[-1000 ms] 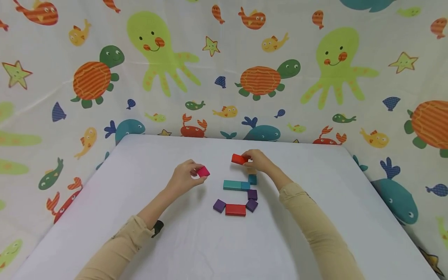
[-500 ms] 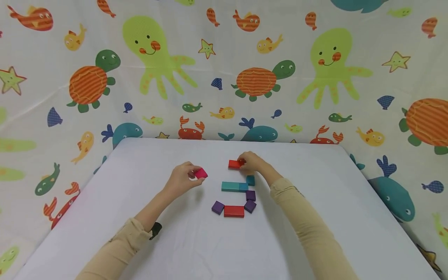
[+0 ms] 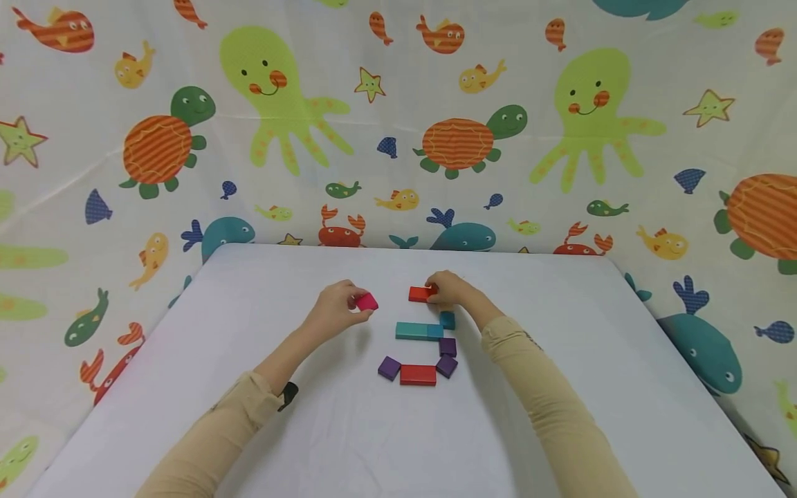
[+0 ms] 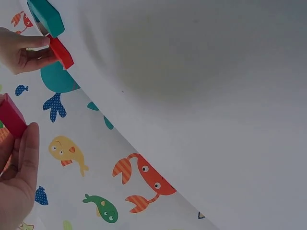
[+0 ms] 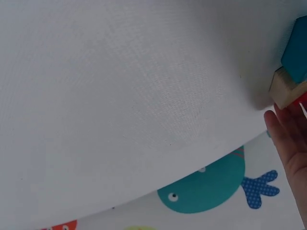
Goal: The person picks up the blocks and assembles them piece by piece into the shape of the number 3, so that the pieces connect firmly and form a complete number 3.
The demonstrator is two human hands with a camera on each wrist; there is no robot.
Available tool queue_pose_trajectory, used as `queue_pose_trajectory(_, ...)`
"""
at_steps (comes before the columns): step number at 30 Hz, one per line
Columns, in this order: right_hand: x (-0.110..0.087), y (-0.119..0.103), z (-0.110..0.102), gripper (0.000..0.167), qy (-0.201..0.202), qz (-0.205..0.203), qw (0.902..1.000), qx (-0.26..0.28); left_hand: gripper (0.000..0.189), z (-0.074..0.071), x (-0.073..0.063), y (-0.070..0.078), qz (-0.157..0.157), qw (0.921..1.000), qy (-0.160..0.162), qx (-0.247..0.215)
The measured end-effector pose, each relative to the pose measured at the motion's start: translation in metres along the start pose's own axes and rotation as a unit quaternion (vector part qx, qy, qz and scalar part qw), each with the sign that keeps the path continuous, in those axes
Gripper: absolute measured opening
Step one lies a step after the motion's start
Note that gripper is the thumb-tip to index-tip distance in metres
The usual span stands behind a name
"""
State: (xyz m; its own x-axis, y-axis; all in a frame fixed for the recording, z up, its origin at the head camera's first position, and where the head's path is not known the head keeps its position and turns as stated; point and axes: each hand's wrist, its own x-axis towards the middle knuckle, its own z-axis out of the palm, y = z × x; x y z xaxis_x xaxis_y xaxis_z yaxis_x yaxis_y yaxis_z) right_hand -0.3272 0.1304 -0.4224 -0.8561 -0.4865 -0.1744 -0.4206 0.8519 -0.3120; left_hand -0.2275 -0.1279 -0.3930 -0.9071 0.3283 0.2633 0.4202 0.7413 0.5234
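Note:
In the head view my left hand pinches a pinkish-red block above the table, left of a row of toy blocks. The same block shows at the edge of the left wrist view. At the far end of the arrangement, my right hand grips one end of a red rectangular block, low over the table. Close by its fingers, the right wrist view shows a natural wood block against a blue-teal block; from the head, the hand mostly hides the wood one.
Nearer me lie a long teal block with a blue block at its end, several purple blocks and another red block, forming a curve on the white table. A sea-animal cloth hangs behind the table.
My right hand has lowered the red block and brought it slightly nearer, at the top of the arrangement. My left hand has shifted a little right with the pinkish-red block.

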Motion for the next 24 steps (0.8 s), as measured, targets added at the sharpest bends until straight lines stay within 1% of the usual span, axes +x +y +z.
queue_pose_trajectory(6,0.002,-0.001,-0.001,0.031,-0.009,0.019,0.9997,0.010,0.038,0.014,0.019,-0.001,-0.037,0.9983,-0.042,0.018)
queue_pose_trajectory(13,0.002,-0.001,-0.001,0.031,-0.020,0.025,0.9992,0.024,0.038,0.031,0.040,0.000,-0.059,0.9951,-0.075,0.027)
queue_pose_trajectory(19,0.001,-0.002,-0.002,0.032,-0.016,0.034,0.9988,0.031,0.037,0.043,0.055,-0.002,-0.086,0.9931,-0.077,0.021)
queue_pose_trajectory(24,0.002,-0.002,-0.002,0.032,-0.013,0.033,0.9990,0.026,0.036,0.050,0.065,-0.004,-0.092,0.9923,-0.075,0.035)
